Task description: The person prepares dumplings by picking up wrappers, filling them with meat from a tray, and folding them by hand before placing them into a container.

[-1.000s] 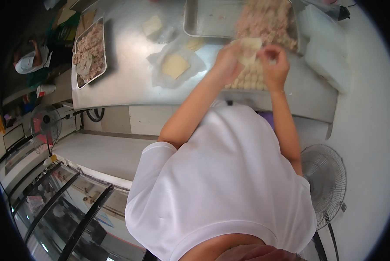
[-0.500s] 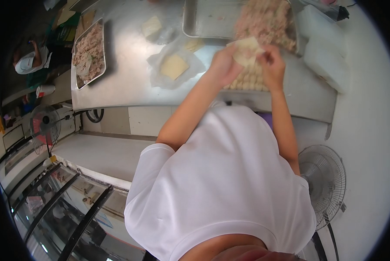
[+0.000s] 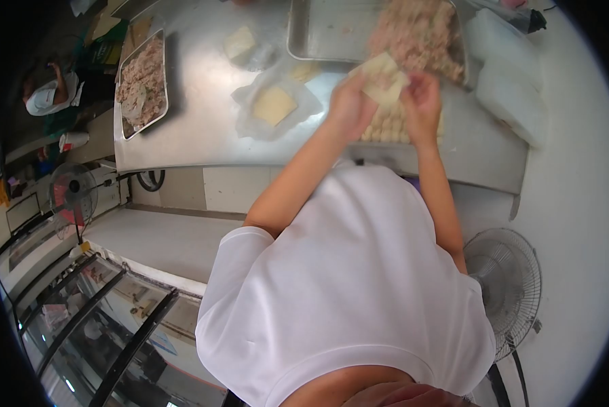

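Note:
My left hand (image 3: 349, 107) holds a thin, pale square dumpling wrapper (image 3: 383, 71) over the near side of the work table. A small dab of pinkish filling seems to lie on the wrapper. My right hand (image 3: 423, 102) is closed at the wrapper's right edge, its fingertips slightly blurred. Below both hands sit rows of formed dumplings (image 3: 389, 130), partly hidden by the hands. Just beyond, a metal tray (image 3: 308, 55) holds a heap of minced meat filling (image 3: 420, 34) at its right end.
A stack of square wrappers (image 3: 274, 106) lies on a clear plastic sheet (image 3: 246, 121), with another stack (image 3: 238, 45) farther back. At the left stands a second filling tray (image 3: 141, 88). White plastic containers (image 3: 504, 81) line the right side. A floor fan (image 3: 504, 285) stands beside me.
The wrapper has turned and tilted slightly between my hands. My right hand has moved a little toward my body, its fingers still at the wrapper's edge.

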`<act>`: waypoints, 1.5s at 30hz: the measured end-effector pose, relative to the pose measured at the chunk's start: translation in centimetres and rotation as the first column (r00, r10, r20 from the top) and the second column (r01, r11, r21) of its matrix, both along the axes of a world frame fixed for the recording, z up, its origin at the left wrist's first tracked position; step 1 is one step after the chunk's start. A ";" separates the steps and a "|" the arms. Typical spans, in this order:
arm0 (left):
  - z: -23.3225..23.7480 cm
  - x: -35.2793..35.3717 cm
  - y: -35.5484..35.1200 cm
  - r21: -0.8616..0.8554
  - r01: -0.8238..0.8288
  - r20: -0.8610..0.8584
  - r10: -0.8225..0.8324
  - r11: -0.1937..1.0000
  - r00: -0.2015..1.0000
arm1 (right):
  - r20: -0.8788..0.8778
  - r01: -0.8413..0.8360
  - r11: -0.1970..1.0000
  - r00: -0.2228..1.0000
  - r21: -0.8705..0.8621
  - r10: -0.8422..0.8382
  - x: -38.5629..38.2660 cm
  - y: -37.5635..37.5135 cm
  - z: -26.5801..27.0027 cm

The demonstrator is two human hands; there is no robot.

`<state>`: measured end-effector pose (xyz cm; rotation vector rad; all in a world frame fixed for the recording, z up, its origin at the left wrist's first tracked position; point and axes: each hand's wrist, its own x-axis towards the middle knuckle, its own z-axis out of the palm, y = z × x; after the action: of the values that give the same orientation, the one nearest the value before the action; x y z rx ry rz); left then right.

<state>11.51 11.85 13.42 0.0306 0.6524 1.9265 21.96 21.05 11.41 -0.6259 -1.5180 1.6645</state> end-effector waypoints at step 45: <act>-1.4 0.3 -0.4 -0.066 0.019 -0.039 -0.021 0.998 0.999 | 0.293 -0.003 0.922 0.949 0.387 -0.120 0.5 -0.4 0.3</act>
<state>11.84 11.44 11.99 0.0338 0.7393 1.8882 22.46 20.65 11.67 -0.7332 -1.9668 1.2079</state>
